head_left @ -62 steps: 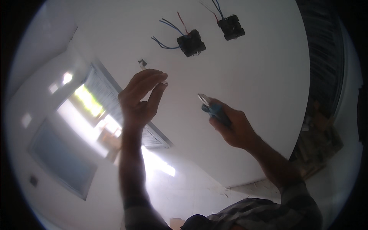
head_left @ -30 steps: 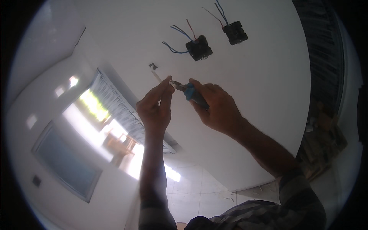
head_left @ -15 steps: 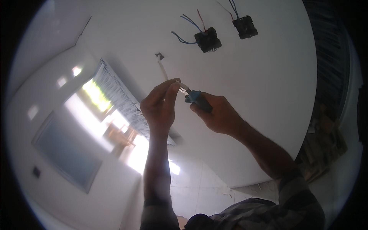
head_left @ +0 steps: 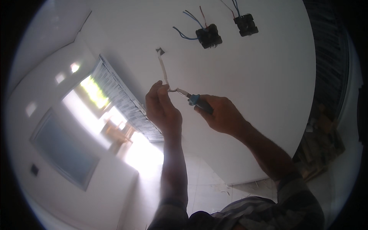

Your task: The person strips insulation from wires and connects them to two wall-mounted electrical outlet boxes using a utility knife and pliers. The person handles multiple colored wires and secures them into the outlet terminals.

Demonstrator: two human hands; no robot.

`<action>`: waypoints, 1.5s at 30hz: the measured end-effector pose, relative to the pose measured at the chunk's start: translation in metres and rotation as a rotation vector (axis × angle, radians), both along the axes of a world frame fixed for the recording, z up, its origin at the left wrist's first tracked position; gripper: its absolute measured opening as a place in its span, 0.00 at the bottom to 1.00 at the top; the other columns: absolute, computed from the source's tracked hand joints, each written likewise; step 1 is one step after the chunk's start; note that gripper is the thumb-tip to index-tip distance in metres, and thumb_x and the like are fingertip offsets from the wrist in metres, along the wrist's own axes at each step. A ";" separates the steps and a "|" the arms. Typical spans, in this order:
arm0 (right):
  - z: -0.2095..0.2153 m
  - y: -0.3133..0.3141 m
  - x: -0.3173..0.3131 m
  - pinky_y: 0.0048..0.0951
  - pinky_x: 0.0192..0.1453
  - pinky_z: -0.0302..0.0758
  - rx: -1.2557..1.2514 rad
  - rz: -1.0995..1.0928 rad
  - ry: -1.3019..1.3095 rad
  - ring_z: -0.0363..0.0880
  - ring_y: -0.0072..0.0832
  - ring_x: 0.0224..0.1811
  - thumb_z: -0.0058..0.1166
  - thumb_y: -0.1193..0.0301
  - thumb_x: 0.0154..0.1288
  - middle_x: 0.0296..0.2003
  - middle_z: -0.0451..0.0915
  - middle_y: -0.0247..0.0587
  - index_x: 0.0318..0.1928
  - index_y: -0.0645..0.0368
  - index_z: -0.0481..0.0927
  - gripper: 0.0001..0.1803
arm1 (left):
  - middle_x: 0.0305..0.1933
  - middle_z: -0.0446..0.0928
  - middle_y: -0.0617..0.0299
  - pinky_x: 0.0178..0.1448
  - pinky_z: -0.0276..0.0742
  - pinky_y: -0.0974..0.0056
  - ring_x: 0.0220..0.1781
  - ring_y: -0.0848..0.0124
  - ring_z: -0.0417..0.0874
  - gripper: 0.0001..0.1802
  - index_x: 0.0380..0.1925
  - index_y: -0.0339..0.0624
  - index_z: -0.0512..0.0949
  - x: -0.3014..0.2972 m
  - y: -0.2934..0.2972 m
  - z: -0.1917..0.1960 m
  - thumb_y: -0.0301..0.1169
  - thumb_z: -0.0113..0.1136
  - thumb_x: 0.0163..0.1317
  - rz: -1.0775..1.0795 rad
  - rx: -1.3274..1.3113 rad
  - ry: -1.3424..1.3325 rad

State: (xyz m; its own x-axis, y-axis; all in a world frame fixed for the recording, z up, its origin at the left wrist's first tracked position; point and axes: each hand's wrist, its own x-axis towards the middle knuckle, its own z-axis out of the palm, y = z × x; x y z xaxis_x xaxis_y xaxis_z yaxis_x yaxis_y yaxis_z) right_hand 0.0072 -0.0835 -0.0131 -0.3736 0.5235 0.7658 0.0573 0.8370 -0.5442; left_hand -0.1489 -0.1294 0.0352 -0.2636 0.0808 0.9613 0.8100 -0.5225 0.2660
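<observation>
A white cable (head_left: 164, 69) comes out of a small square hole (head_left: 160, 51) in the white wall and runs down to my left hand (head_left: 164, 107). The thumb and fingers of that hand are pinched on the cable. From the pinch, a short bent length of it reaches across to the pliers (head_left: 200, 103), whose jaws are at its end. These pliers have blue and dark handles, wrapped by the fingers of my right hand (head_left: 223, 115). Whether the jaws bite into the cable or only its outer sheath is too small to tell.
A black wall box (head_left: 209, 36) with blue and red wires sits above my hands, and a second black box (head_left: 246, 25) is to its right. Stacked brownish pieces (head_left: 320, 147) lie at the far right. A bright opening (head_left: 94, 111) is at the left.
My left fingertips have shifted left and slightly down, away from the plier jaws. A bent piece of cable now shows between them. The pliers have moved only slightly.
</observation>
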 end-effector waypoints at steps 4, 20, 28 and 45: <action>-0.002 0.007 0.003 0.44 0.47 0.84 0.071 -0.073 -0.055 0.88 0.47 0.39 0.59 0.65 0.73 0.37 0.87 0.49 0.49 0.61 0.82 0.13 | 0.48 0.84 0.52 0.63 0.78 0.59 0.56 0.63 0.84 0.15 0.42 0.34 0.81 -0.016 0.003 -0.005 0.35 0.52 0.78 -0.040 -0.064 -0.134; -0.010 0.008 0.060 0.39 0.41 0.78 -0.327 -0.117 -0.218 0.84 0.36 0.32 0.59 0.63 0.74 0.30 0.84 0.45 0.50 0.60 0.83 0.14 | 0.52 0.82 0.50 0.57 0.81 0.59 0.55 0.64 0.84 0.21 0.59 0.33 0.79 -0.067 -0.020 0.023 0.35 0.63 0.73 0.268 0.097 0.021; -0.085 0.004 0.081 0.36 0.38 0.75 -0.518 0.001 -0.201 0.77 0.28 0.28 0.59 0.61 0.74 0.26 0.81 0.40 0.49 0.61 0.83 0.16 | 0.51 0.79 0.57 0.48 0.83 0.59 0.52 0.64 0.83 0.12 0.49 0.44 0.87 -0.040 -0.016 0.052 0.25 0.69 0.65 0.364 -0.361 0.827; -0.196 0.002 0.114 0.30 0.26 0.74 -0.850 0.045 -0.063 0.76 0.22 0.19 0.62 0.63 0.70 0.22 0.79 0.34 0.44 0.62 0.83 0.13 | 0.29 0.84 0.60 0.41 0.77 0.69 0.31 0.74 0.82 0.13 0.41 0.32 0.87 -0.053 0.020 0.073 0.33 0.63 0.69 -0.012 -0.825 0.182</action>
State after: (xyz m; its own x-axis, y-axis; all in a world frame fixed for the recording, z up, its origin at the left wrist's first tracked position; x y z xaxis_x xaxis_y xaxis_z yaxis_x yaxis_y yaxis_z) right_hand 0.1214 -0.0819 -0.2095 -0.4364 0.8946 0.0964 0.0849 0.1476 -0.9854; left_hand -0.2018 -0.1095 0.1084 -0.1048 0.7773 0.6203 0.8730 -0.2269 0.4318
